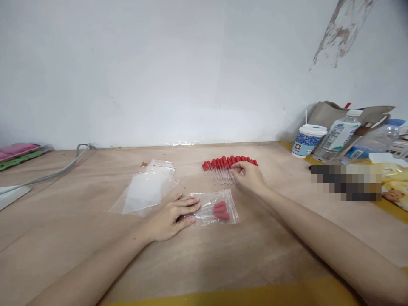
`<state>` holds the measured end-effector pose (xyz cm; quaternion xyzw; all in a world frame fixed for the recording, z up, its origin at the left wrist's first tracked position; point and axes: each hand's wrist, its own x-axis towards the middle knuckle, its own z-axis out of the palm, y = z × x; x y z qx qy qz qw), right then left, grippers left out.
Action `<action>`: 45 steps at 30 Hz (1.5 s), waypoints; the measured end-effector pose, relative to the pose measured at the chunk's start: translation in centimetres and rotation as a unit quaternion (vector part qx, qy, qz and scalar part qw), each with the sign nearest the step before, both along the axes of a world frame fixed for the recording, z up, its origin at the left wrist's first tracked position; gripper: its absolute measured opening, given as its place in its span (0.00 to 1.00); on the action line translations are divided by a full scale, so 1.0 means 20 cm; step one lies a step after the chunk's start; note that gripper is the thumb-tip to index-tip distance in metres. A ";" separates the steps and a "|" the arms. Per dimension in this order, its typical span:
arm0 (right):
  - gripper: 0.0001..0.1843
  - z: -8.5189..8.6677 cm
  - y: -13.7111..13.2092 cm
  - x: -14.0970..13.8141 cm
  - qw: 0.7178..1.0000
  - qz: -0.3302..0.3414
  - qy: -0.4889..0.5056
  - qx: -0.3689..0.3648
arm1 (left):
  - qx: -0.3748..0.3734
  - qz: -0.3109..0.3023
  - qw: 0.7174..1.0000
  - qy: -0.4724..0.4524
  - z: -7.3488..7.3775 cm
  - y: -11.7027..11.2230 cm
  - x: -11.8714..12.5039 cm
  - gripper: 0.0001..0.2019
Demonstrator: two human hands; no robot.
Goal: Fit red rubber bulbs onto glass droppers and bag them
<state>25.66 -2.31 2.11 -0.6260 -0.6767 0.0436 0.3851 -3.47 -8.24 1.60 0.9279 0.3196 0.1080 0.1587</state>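
My left hand [174,216] lies flat with fingers spread, pressing the left end of a clear zip bag [234,208]. Inside the bag are three droppers with red rubber bulbs [219,210], bulbs pointing right. Farther back, a row of glass droppers [219,170] with red bulbs lies side by side, bulbs toward the wall. At the right part of this row is my right hand [248,175], thumb and fingers pinched on a dropper; the fingers partly hide it. To the left of the filled bag is a loose pile of flat clear zip bags [145,191].
On the right stand a lidded paper cup [306,142] with a straw, a water bottle [339,134] and a grey bag [325,112]. A yellow package [393,187] lies nearby. A grey cable [68,166] crosses the left side, near a pink and green item [21,153]. A wall closes the back.
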 end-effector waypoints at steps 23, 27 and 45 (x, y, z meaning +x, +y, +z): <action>0.14 0.05 0.13 0.01 0.977 -0.016 0.209 0.042 | 0.017 -0.004 1.000 0.005 0.02 -0.02 -0.01 0.22; 0.20 -0.04 -0.06 0.13 0.908 0.040 0.411 0.076 | 0.022 -0.002 1.000 0.007 0.02 -0.03 0.00 0.23; 0.25 -0.14 -0.31 0.00 0.820 0.172 0.536 -0.105 | 0.015 0.008 1.000 0.009 0.04 -0.03 0.00 0.23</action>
